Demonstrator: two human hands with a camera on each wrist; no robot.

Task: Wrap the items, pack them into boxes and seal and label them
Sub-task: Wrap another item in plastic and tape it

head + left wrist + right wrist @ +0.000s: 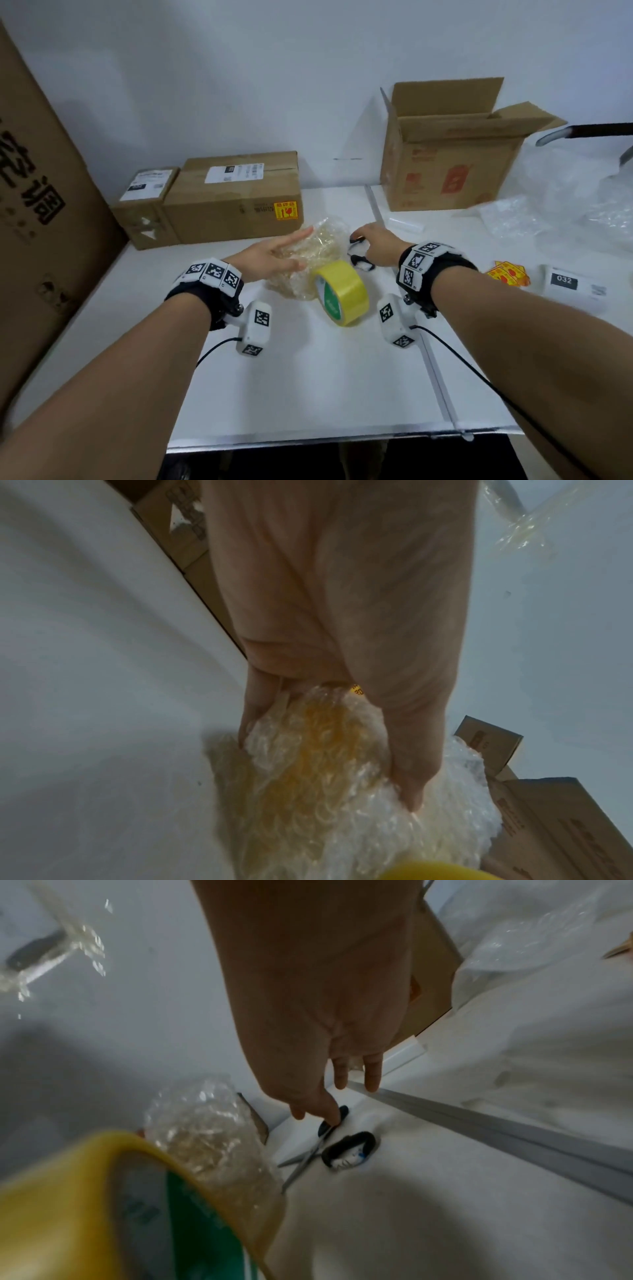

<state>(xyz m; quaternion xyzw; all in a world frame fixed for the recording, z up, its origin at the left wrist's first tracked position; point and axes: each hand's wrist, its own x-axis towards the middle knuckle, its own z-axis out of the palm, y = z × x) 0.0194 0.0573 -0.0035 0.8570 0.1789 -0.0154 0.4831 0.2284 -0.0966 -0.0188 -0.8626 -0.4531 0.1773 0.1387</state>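
Nearest, the yellow tape roll (342, 292) stands on edge on the counter (308, 377), within reach for sealing. Behind it, the left hand (274, 255) lies flat, fingers extended, on the bubble-wrapped item (317, 251), apparently steadying the wrap. The right hand (376, 241), grip loose, holds nothing; a fingertip touches the scissors (337, 1146). The open box (448, 161) waits at the rear.

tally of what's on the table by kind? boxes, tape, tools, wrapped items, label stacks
Cardboard boxes: 3, namely small sealed box, larger sealed box, open box
Tape rolls: 1, yellow tape roll
Scissors: 1, scissors
Bubble-wrapped items: 1, wrapped bundle
Label stacks: 2, namely fragile stickers, shipping labels
Total: 8
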